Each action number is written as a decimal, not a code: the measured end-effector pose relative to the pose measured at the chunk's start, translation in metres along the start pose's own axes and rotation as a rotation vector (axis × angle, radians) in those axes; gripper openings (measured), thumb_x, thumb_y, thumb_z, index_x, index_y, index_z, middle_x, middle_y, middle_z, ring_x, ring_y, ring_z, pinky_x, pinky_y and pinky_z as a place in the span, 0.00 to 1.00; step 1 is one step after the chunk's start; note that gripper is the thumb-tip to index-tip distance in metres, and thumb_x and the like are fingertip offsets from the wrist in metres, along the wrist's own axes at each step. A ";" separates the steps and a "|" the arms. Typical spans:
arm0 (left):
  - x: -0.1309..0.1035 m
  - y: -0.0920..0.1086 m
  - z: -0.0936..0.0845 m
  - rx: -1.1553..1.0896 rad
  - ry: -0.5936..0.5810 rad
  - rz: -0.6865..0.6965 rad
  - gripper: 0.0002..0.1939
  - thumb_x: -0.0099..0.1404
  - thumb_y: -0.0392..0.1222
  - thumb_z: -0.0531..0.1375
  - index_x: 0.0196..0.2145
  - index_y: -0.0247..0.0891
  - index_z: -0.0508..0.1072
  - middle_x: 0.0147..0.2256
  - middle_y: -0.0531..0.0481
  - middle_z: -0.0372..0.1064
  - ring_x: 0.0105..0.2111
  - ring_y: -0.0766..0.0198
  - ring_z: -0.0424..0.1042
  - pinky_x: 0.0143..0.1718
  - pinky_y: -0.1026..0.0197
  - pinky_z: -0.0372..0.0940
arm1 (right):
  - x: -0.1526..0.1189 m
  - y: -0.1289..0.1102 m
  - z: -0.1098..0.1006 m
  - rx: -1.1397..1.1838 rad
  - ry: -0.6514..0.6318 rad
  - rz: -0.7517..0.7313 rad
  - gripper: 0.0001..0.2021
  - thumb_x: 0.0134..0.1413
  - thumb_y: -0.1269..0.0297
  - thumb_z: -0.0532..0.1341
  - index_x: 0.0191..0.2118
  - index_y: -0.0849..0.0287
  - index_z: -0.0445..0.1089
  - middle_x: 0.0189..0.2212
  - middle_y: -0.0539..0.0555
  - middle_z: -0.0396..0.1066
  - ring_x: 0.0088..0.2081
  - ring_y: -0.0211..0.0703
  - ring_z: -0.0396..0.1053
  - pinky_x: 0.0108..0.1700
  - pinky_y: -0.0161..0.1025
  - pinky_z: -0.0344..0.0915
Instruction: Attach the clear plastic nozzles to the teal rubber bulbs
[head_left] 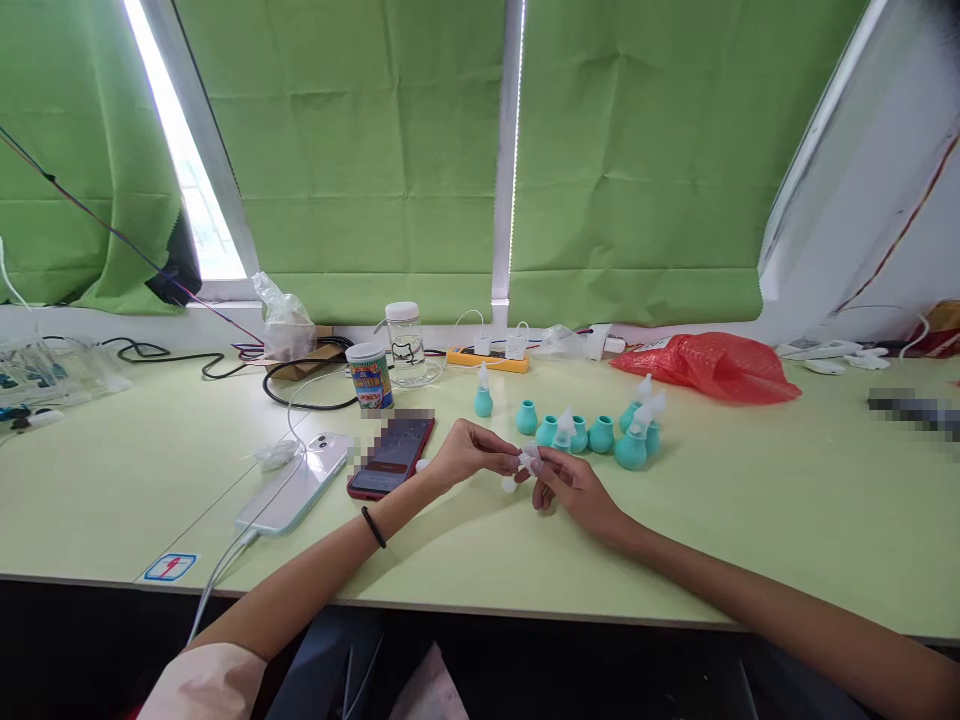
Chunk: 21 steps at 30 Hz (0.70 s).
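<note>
Above the table, my left hand and my right hand meet, fingertips closed in a pinch. Between them is a small translucent whitish piece, partly covered by the fingers; its exact kind is unclear. Just under the fingers shows a small white round piece. Behind my hands stand several teal rubber bulbs. One open-necked bulb has no tip, while another bulb carries a clear pointed tip. Farther back, a single bulb also bears a tip.
Left of my hands lie a red-edged phone and a pale phone with a white cable. A printed canister, a clear jar and an orange power strip stand behind. A red plastic bag lies back right.
</note>
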<state>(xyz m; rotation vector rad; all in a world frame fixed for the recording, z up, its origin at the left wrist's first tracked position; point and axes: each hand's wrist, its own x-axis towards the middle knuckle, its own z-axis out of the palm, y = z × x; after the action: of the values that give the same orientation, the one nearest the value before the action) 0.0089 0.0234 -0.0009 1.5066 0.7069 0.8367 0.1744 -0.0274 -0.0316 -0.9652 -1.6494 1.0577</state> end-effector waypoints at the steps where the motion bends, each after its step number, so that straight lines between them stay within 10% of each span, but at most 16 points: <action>1: 0.000 0.000 0.000 0.015 -0.010 0.002 0.16 0.37 0.40 0.66 0.26 0.28 0.74 0.22 0.46 0.71 0.23 0.64 0.69 0.31 0.58 0.67 | 0.000 -0.001 0.000 -0.001 -0.001 -0.002 0.15 0.50 0.56 0.50 0.40 0.61 0.62 0.28 0.53 0.67 0.20 0.32 0.63 0.22 0.32 0.61; 21: 0.000 -0.006 0.001 -0.017 -0.113 0.005 0.15 0.40 0.40 0.65 0.26 0.27 0.71 0.21 0.47 0.69 0.20 0.67 0.68 0.26 0.62 0.65 | 0.000 -0.007 -0.001 0.031 -0.088 0.016 0.15 0.50 0.55 0.51 0.34 0.63 0.65 0.23 0.52 0.66 0.18 0.32 0.62 0.21 0.32 0.60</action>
<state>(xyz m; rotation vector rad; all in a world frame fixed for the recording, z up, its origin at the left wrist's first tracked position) 0.0093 0.0233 -0.0068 1.5281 0.6117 0.7537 0.1747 -0.0288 -0.0251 -0.9252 -1.6939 1.1472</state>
